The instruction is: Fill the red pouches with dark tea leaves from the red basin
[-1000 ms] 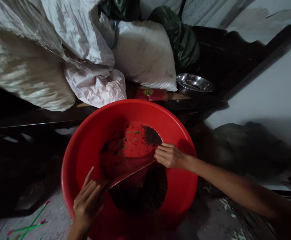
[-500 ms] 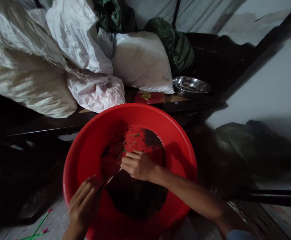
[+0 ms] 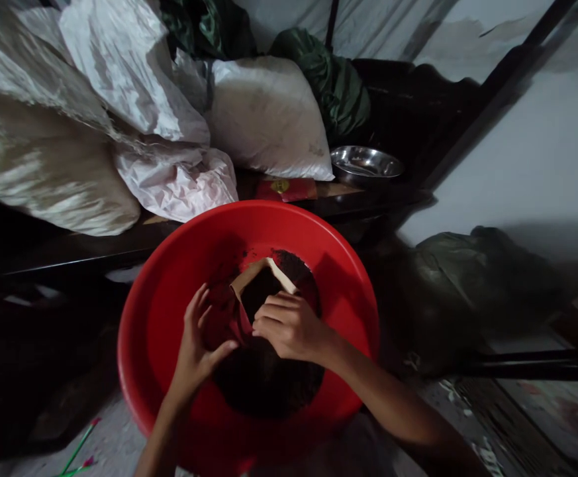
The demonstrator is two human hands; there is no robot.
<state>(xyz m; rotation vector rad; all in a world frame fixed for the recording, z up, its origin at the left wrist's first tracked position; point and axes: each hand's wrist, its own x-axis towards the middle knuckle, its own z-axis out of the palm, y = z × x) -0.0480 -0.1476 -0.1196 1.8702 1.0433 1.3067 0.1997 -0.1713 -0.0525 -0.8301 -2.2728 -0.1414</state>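
Note:
A large red plastic tub (image 3: 142, 298) holds dark, loose, grainy matter (image 3: 269, 384) that I cannot identify. Over it my right hand (image 3: 289, 328) grips the near edge of a paper bag (image 3: 250, 273), whose mouth gapes towards me. The bag is pale tan inside and reddish outside; its lower part is in shadow. My left hand (image 3: 199, 338) is beside the bag's left side, thumb and fingers spread apart. Whether its fingertips touch the bag I cannot tell.
Behind the tub, a dark bench (image 3: 85, 255) carries white woven sacks (image 3: 269, 119), a red packet (image 3: 289, 189) and a steel bowl (image 3: 365, 162). A dark green bag (image 3: 482, 278) lies at right. Green sticks (image 3: 77, 450) are on the floor at lower left.
The bag has gone from looking flat and edge-on to standing with its mouth wide. My left hand has moved right and up, with its fingers now spread beside the bag. My right hand keeps its grip.

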